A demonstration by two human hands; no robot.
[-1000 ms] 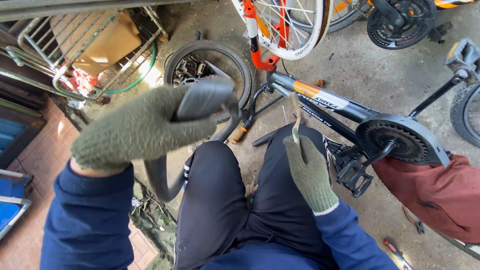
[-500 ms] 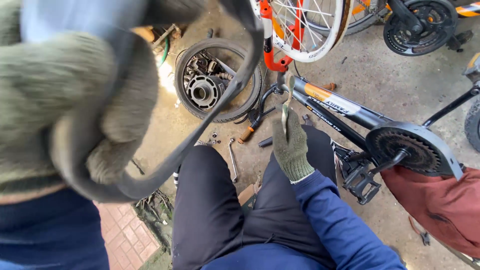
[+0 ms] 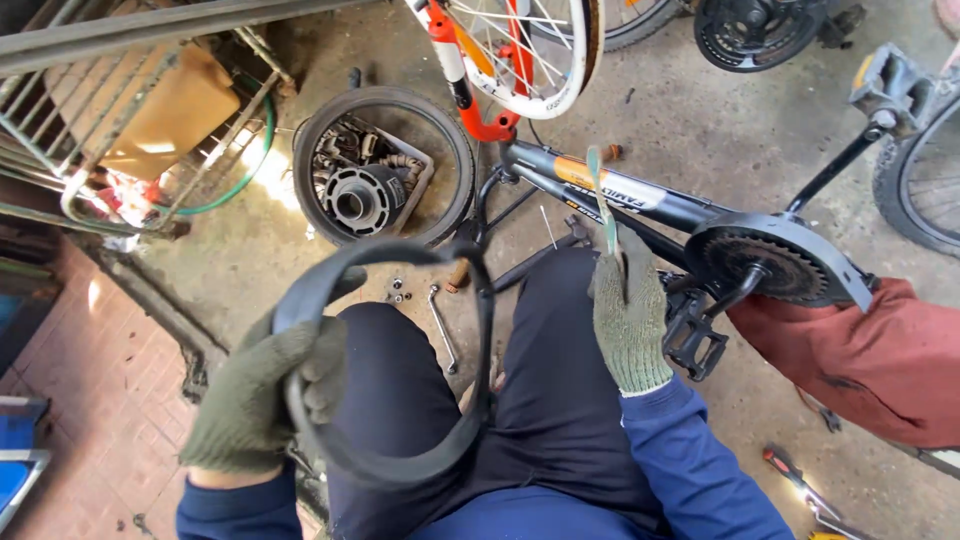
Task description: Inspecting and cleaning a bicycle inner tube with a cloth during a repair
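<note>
Gloves on both hands, a person seated on a workshop floor handles a loop of black inner tube [image 3: 400, 400]: the left hand [image 3: 262, 395] is closed around the tube's near-left side, holding it over the lap, while the right hand [image 3: 628, 318] pinches a thin strip [image 3: 603, 195] upright between its fingers, well apart from the tube. Just beyond the knees a dark bicycle frame [image 3: 640, 205] lies on its side, its chainring [image 3: 765, 262] and one pedal [image 3: 693, 338] to the right. The tube appears already out of any tyre and not yet fitted back, so the job looks midway at best. On the concrete farther left sits one small tyre [image 3: 385, 165] with metal parts piled inside it; one spanner [image 3: 440, 325] lies beside the left knee. One white-rimmed wheel [image 3: 530, 55] in an orange fork stands at the far side, two more wheels show partly at the far and right edges, and one screwdriver [image 3: 795, 480] lies near right.
</note>
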